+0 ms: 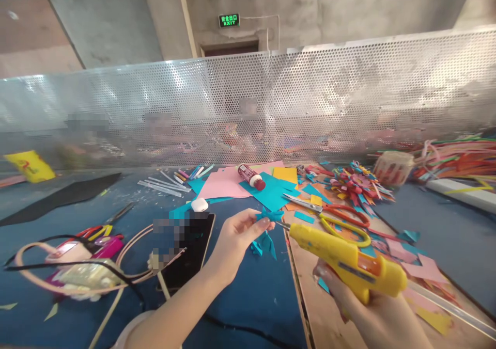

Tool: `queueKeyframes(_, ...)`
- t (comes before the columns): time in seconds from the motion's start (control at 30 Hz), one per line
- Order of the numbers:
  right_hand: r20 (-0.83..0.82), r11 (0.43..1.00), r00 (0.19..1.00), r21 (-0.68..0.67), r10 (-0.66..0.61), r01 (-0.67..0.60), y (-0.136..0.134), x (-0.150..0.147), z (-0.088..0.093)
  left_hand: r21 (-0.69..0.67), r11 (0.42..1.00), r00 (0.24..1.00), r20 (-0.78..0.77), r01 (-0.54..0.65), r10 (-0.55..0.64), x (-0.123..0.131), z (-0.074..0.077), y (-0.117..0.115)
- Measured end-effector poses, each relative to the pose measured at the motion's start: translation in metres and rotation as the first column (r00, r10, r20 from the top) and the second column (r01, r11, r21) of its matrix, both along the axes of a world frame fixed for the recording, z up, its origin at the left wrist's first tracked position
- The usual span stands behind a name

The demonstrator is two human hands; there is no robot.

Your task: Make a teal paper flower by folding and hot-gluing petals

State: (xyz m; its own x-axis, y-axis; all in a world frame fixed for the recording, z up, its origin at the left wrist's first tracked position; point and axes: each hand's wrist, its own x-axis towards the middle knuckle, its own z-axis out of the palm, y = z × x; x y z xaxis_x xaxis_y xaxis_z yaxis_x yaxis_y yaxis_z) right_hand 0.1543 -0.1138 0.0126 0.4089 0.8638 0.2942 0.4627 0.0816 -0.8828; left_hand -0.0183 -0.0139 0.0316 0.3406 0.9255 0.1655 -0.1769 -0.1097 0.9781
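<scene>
Between the thumb and fingers of my left hand (242,235) is a folded blue paper piece (273,215), shaped somewhat like a bow. My right hand (366,305) grips a yellow hot glue gun (341,253) by its handle, with a clear glue stick (451,307) running out of its back end. The gun's metal nozzle points left and sits close to the blue paper; whether they touch I cannot tell. Below my left fingers lies another folded blue paper piece (265,246). Scissors with orange and yellow handles (344,220) rest just beyond the glue gun.
Pink paper (222,183), blue sheets (271,196) and a red-capped bottle (251,177) lie ahead. Loose glue sticks (165,184) and a white case (199,204) are left of them. A phone (186,256) and cables sit left. A perforated metal screen (248,106) stands behind.
</scene>
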Motion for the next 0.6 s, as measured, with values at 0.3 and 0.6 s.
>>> queueKeyframes(0.3,0.073,0.999,0.996,0.023,-0.048,0.046,0.0011,-0.0004,-0.0025,0.022,1.000,1.000,0.004,-0.011,0.011,-0.0003,-0.0082,0.0027)
queueKeyframes(0.6,0.172,0.997,0.983,0.041,-0.067,0.061,-0.0045,-0.0001,-0.0025,0.097,0.995,0.998,-0.051,-0.027,0.032,-0.0003,-0.0011,0.0008)
